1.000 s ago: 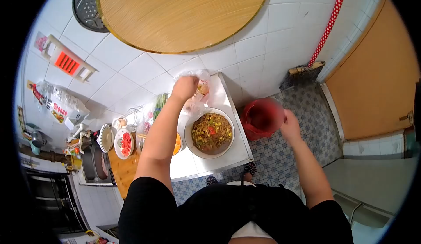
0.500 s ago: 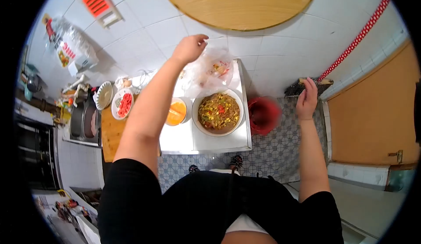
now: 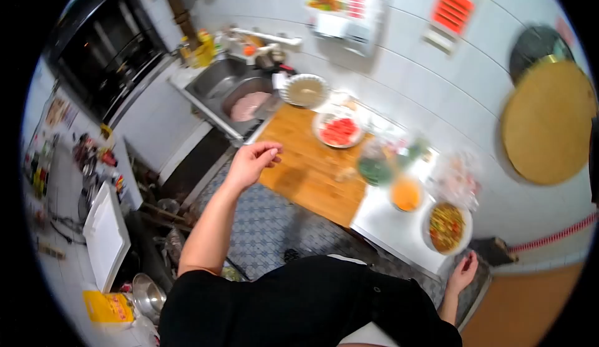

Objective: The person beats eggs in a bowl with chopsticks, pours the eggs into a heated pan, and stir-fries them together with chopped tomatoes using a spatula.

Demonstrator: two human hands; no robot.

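Observation:
My left hand hangs in the air near the left end of a wooden cutting board. Its fingers are loosely bent, and nothing shows in them. Down at the right, my right hand is empty, with fingers slightly curled and apart, close to the white table's corner. A white bowl of cooked noodles and vegetables stands just above it. Beside that bowl are a container of orange liquid and a crumpled clear plastic bag. A white plate of chopped red pieces rests on the board.
A metal sink with a pink item lies beyond the board, beside a fluted bowl. Past it stands a dark stove. A blurred green-tinted bowl sits near the board's right end. A steel bowl is at lower left.
The view has swung left toward the sink and stove. My left hand has moved from above the plastic bag to beside the cutting board; my right hand now appears near the table corner.

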